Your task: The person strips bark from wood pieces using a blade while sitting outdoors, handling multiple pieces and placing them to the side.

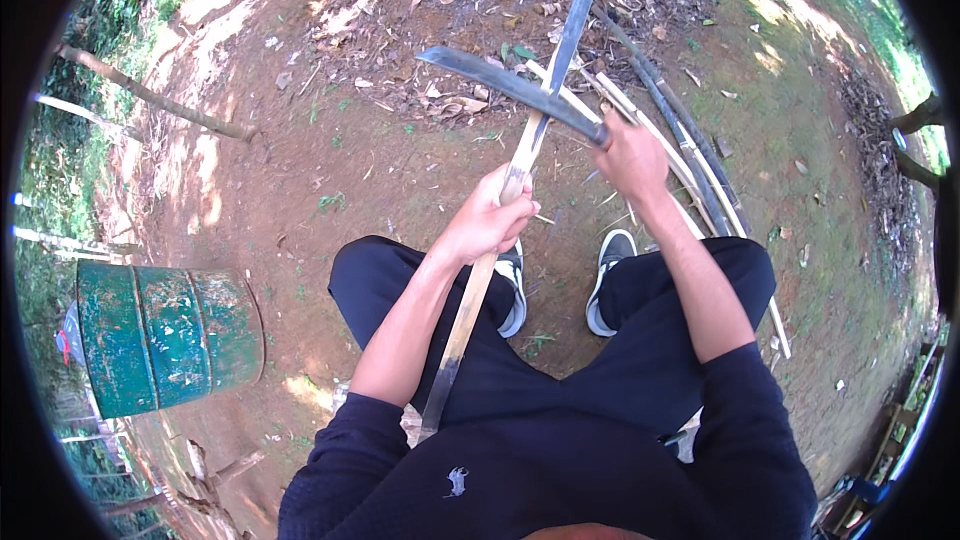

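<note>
My left hand (488, 218) is closed around the middle of a long bamboo strip (470, 312). The strip slants from my lap up and away between my knees. Most of its length is pale and scraped, while both ends keep a dark grey skin. In my right hand (636, 162) is a machete (495, 80), its handle hidden in my fist. The dark blade points left and crosses the strip beyond my left hand, seemingly touching it. More bamboo strips (707, 182), some pale and some dark, lie on the ground beside my right knee.
A worn green metal drum (170, 338) stands on the left. Dry leaves (450, 100) cover the brown dirt ahead. Thin poles (165, 100) rise at the far left, near greenery. My shoes (613, 275) rest on the dirt between my bent knees.
</note>
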{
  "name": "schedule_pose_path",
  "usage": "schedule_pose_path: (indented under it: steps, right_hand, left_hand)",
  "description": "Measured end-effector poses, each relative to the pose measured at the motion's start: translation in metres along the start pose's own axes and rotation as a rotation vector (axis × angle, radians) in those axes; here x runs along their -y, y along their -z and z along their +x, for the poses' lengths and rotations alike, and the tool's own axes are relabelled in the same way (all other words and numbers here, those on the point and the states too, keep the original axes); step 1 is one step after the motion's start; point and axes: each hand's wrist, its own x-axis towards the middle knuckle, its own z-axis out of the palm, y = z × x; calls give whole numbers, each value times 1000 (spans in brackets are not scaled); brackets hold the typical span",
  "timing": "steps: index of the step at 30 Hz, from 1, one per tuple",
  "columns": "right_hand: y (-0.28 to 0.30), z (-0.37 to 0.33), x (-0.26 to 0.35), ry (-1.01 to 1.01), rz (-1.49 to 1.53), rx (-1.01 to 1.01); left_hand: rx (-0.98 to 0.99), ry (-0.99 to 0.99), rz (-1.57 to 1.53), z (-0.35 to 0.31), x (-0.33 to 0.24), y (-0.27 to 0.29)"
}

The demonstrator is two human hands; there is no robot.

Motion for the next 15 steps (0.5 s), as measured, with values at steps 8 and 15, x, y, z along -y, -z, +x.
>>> schedule_pose_path:
  steps: [8,15]
  right_hand:
    - [-3,-19,33,248,23,45]
    - [-9,-12,24,136,-11,88]
  left_hand:
    - [-70,48,90,-3,-3,-2]
    - [-78,2,59,-5,-3,3]
